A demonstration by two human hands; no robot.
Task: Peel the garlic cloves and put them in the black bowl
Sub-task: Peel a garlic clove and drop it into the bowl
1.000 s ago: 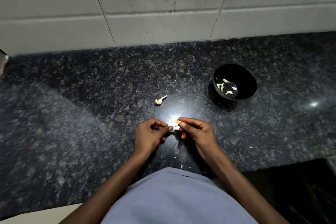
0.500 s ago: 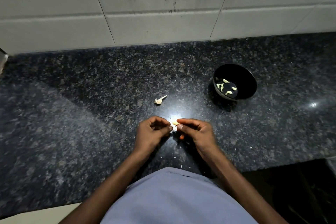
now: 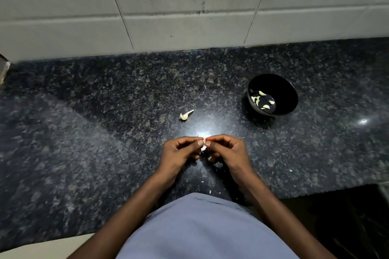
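Observation:
A small pale garlic clove (image 3: 203,142) is pinched between the fingertips of both hands, just above the dark granite counter (image 3: 105,122). My left hand (image 3: 179,156) and my right hand (image 3: 226,152) meet thumb to thumb over it, fingers curled; most of the clove is hidden by them. The black bowl (image 3: 284,86) stands to the far right of my hands, with several peeled cloves (image 3: 261,100) lying in its bottom. A dry garlic stem piece (image 3: 185,115) lies on the counter beyond my left hand.
A tiled wall (image 3: 189,17) runs along the back of the counter. Small flakes of garlic skin (image 3: 210,191) lie near the counter's front edge by my body. The counter edge drops off at the lower right (image 3: 336,191).
My hands have drawn slightly closer together around the clove, and my fingertips have shifted on it. The bowl and stem piece have not moved.

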